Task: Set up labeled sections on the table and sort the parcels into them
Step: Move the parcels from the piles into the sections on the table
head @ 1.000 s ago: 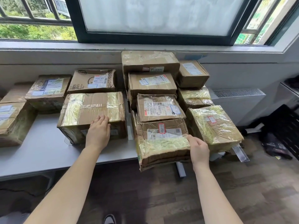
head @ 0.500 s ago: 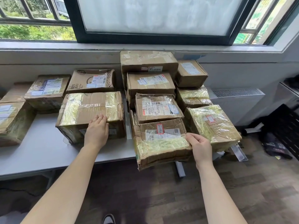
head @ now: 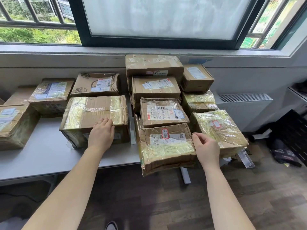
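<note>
Grey counter (head: pixel 41 155) below window (head: pixel 157 17). Left grip (head: pixel 101 133) lies flat, open, on taped box (head: pixel 94 117). Right grip (head: pixel 206 146), loosely curled, holds nothing beside front parcel (head: pixel 166 145). That parcel overhangs the counter's front edge and, unsupported, may tip off.

Taped cardboard parcels (head: pixel 94 112) crowd the grey table (head: pixel 41 155), some stacked.

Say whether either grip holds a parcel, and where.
Nothing is held. The left grip rests flat on the large box's front edge; the right grip hangs loosely curled beside the front parcel.
</note>
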The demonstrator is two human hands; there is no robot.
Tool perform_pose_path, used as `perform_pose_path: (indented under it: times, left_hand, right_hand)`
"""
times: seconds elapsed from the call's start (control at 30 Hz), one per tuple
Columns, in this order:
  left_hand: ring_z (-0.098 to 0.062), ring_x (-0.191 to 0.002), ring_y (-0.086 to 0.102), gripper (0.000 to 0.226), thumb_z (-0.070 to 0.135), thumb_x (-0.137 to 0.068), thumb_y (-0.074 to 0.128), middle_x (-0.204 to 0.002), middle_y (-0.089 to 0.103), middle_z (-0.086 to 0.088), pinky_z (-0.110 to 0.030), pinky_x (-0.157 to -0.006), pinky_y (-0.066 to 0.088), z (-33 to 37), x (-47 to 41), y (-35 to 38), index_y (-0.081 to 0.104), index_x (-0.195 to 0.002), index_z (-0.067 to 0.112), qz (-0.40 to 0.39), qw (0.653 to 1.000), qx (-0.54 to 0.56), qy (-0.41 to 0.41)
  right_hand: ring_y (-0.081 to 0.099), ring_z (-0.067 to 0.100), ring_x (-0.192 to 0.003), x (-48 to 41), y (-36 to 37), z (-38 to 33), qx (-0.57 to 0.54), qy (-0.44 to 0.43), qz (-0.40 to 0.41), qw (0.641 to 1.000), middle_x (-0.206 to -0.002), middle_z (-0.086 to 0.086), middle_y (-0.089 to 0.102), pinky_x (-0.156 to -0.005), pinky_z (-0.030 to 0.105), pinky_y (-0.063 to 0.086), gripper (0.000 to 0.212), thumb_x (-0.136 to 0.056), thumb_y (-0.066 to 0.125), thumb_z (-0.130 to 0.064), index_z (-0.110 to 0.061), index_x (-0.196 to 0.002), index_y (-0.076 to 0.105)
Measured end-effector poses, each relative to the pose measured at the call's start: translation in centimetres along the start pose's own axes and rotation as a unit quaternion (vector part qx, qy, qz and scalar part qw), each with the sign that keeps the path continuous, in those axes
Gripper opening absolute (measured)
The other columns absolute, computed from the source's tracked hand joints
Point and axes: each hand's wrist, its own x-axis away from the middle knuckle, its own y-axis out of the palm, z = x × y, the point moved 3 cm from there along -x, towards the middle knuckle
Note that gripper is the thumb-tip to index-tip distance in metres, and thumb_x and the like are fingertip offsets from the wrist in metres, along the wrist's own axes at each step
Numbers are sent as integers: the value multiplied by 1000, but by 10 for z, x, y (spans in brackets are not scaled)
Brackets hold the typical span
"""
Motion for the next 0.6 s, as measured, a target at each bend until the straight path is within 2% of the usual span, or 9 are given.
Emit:
perform_pose_path:
  times: [0.07,0.17,0.23,0.4,0.53,0.6]
  left_hand:
    - [-32,-137,37,43,22,-101,40,-143,45,-18,-44,-114,27,4,-1,-5,47,-137,0,9,1000,-5,8]
    - [-32,-134,41,41,22,-100,42,-141,48,-18,-43,-111,32,8,-1,-13,50,-135,1,28,999,-9,17]
    - [-32,-131,44,39,22,-99,45,-137,52,-17,-44,-107,36,10,0,-20,54,-132,2,44,999,-8,19]
    - [-32,-121,54,35,21,-95,52,-127,61,-14,-45,-99,43,4,9,-35,60,-125,5,77,997,-23,16]
    - [-31,-110,61,30,19,-92,58,-117,67,-12,-44,-94,46,-7,19,-49,65,-117,5,114,993,-40,3]
    - [-32,-106,62,30,20,-91,58,-113,68,-12,-46,-94,47,-15,24,-59,66,-116,5,125,991,-45,-5]
  right_hand:
    - [61,14,-95,-1,-1,-5,35,-32,2,999,-100,0,70,-70,13,41,25,-95,59,-23,-10,-112,71]
    - [64,18,-96,-2,-1,-15,81,-83,11,993,-105,6,73,-79,23,45,27,-95,59,-22,-9,-115,71]
    - [65,20,-99,-4,1,-24,100,-117,16,988,-107,7,72,-80,23,44,27,-94,60,-20,-8,-115,71]
    - [66,17,-97,-4,18,-51,97,-194,5,976,-109,7,72,-80,23,50,25,-93,62,-17,-9,-116,70]
    - [65,13,-87,-2,47,-77,88,-226,-35,969,-112,5,72,-79,27,56,28,-93,63,-20,-11,-118,69]
    - [67,16,-97,2,64,-94,95,-243,-54,964,-113,4,72,-82,27,53,28,-93,61,-21,-11,-118,69]
